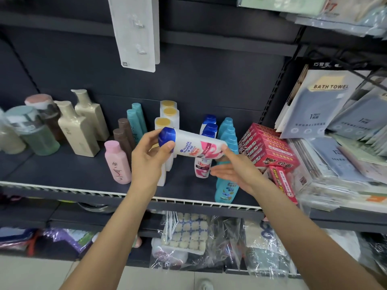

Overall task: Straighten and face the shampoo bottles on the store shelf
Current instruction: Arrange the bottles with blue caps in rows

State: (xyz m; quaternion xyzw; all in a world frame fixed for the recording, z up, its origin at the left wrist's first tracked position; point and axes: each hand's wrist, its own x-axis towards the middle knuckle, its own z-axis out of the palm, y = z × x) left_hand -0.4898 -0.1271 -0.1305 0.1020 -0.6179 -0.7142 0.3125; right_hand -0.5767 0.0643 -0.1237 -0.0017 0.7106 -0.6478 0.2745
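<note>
A white shampoo bottle (pixel 192 145) with a blue cap and pink label lies sideways in the air in front of the shelf. My left hand (pixel 149 155) grips its capped end, thumb over the blue cap. My right hand (pixel 232 170) holds the bottle's base between thumb and fingers, palm turned up. Behind it a row of matching white bottles with blue caps (pixel 209 127) stands upright, and one more (pixel 202 166) shows below the held bottle. A row of turquoise bottles (pixel 227 189) stands to the right, white bottles with gold caps (pixel 168 111) to the left.
A pink bottle (pixel 118 164), brown (pixel 123 137) and teal (pixel 136 118) bottles and beige pump bottles (pixel 77 130) stand further left on the dark shelf (pixel 69 170). Red boxes (pixel 268 147) and packed bath towels (pixel 326 105) crowd the right side. Wrapped goods fill the shelf below.
</note>
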